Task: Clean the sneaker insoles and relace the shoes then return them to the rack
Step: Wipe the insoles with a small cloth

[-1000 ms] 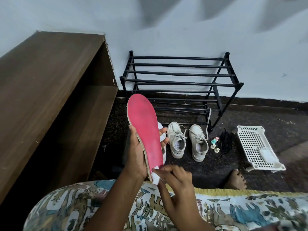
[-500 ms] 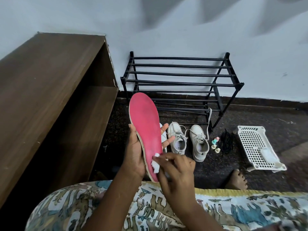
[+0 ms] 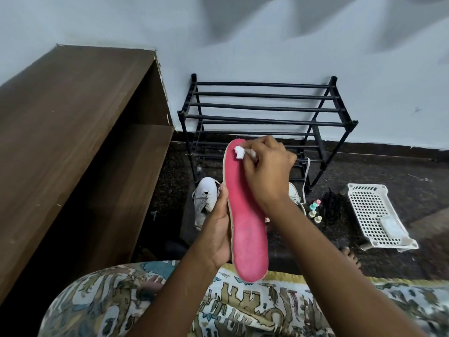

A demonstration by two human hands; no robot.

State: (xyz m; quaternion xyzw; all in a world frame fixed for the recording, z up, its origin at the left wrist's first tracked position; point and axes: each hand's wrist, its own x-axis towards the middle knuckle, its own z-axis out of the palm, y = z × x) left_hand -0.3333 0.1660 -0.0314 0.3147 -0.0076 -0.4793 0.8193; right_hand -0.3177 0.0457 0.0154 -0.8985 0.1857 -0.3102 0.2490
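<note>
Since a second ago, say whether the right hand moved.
Yes. The right hand rose along the pink insole, from near the lap to overlapping the shoe rack.

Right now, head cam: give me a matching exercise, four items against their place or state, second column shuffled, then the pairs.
1. insole
2. white wipe
3. shoe rack
4. perforated tray

A. on the floor at the right
B. black, standing against the wall
C. pinched by the right hand, pressed on the insole's far end
D. pink, gripped along one edge by the left hand

Pairs: 1-D, 2-C, 3-B, 4-A.
</note>
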